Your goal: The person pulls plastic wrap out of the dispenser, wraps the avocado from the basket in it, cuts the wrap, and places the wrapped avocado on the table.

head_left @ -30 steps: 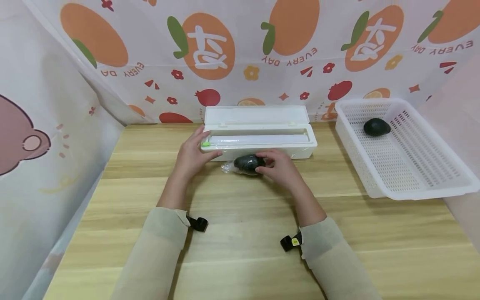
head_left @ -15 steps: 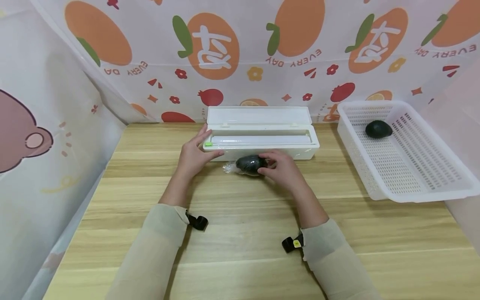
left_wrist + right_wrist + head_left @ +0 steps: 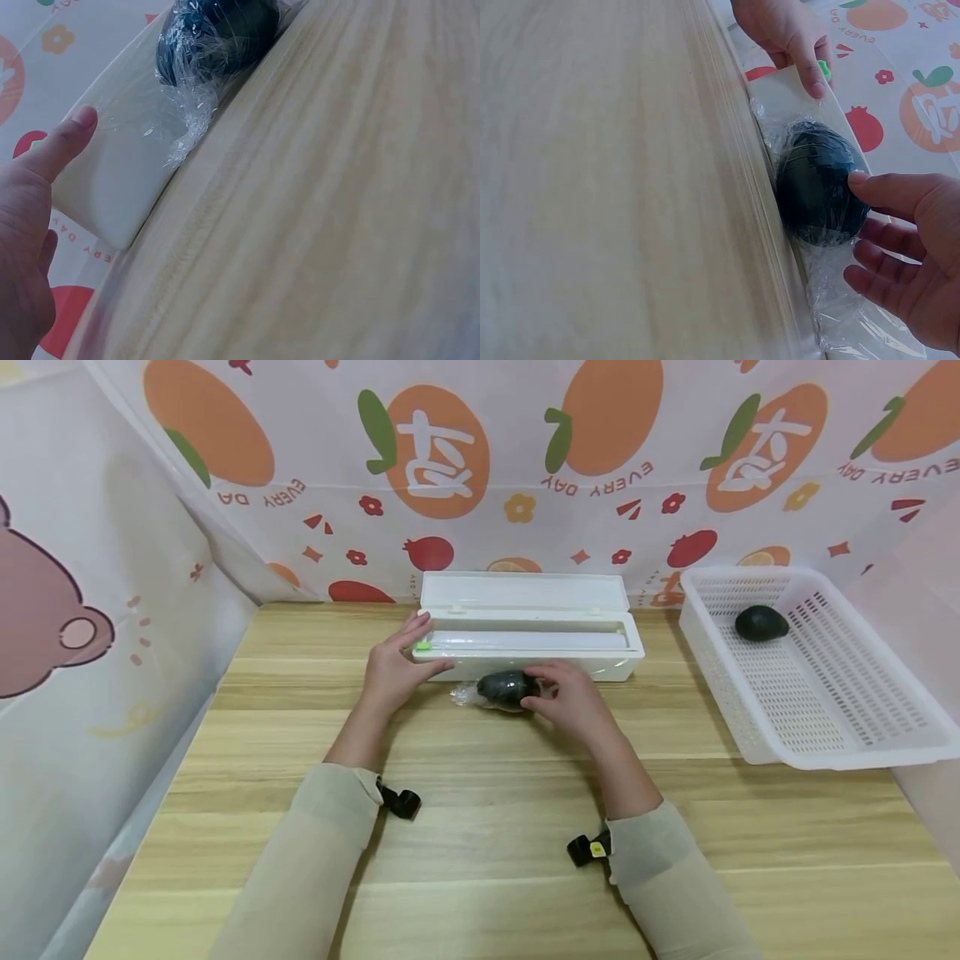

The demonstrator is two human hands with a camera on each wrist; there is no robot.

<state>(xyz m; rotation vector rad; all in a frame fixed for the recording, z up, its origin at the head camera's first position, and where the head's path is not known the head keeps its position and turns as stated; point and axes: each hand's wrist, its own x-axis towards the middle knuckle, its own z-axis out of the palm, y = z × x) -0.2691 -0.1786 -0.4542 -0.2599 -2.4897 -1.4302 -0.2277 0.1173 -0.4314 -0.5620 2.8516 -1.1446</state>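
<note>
A dark avocado (image 3: 504, 690) wrapped in cling film lies on the table against the front of a white cling film dispenser (image 3: 536, 665). My right hand (image 3: 573, 702) pinches its right end between thumb and fingers. In the right wrist view, the thumb lies on the wrapped avocado (image 3: 817, 187), with fingers close beneath. The dispenser's lid stands raised, with a film roll (image 3: 525, 641) inside. My left hand (image 3: 393, 668) grips the left end, thumb on the front face and fingers at the back corner. Crumpled film (image 3: 187, 124) trails from the avocado toward that hand.
A white perforated basket (image 3: 840, 757) stands at the right with another dark avocado (image 3: 761, 623) inside. A fruit-printed curtain (image 3: 525, 468) hangs behind the wooden table (image 3: 480, 860). A green slider (image 3: 423, 646) sits at the dispenser's left end.
The head view has shifted slightly, so everything appears a little further right. Both hands, the wrapped avocado and the dispenser keep their places relative to one another.
</note>
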